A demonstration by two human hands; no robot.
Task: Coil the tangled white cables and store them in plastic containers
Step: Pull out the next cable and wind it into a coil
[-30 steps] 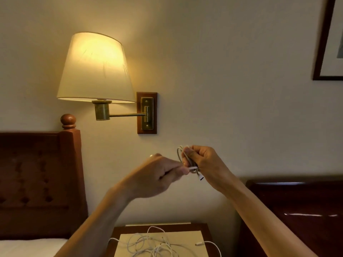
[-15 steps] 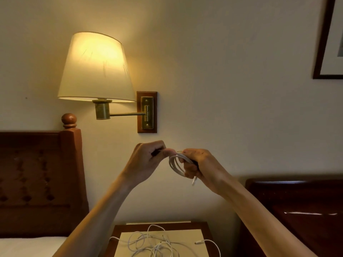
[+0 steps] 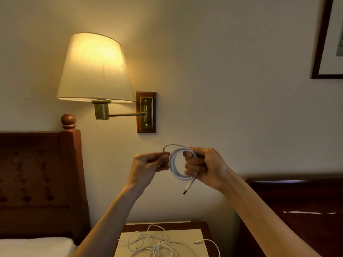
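The right hand (image 3: 206, 168) has its grip closed around a round coil of thin white plastic cable (image 3: 179, 166), fingers curled through the middle of the loops and thumb over the top, so the coil hangs upright in the air in front of the wall. A short tail with a silver-tipped plug (image 3: 187, 188) dangles below that hand. The left hand (image 3: 148, 168), just beside the coil, pinches the free end of the same cable between thumb and fingertips; a single strand arches from that pinch over the top of the coil.

The step in hand looks like the last wraps of one cable. The next move probably calls for laying the remaining strand onto the loops, or winding it around them to lock the coil, while the right hand's grip keeps the turns from springing apart.

Well below, on a pale mat atop the dark wooden bedside bench (image 3: 204, 226), lies a loose tangle of more white cables (image 3: 157, 245), not yet sorted. No plastic container shows in this view, so storing will need one found first.

Further out are a lit wall lamp with a cream shade (image 3: 94, 67), a dark wooden headboard (image 3: 37, 173) at left, and a picture frame (image 3: 321, 43) at upper right
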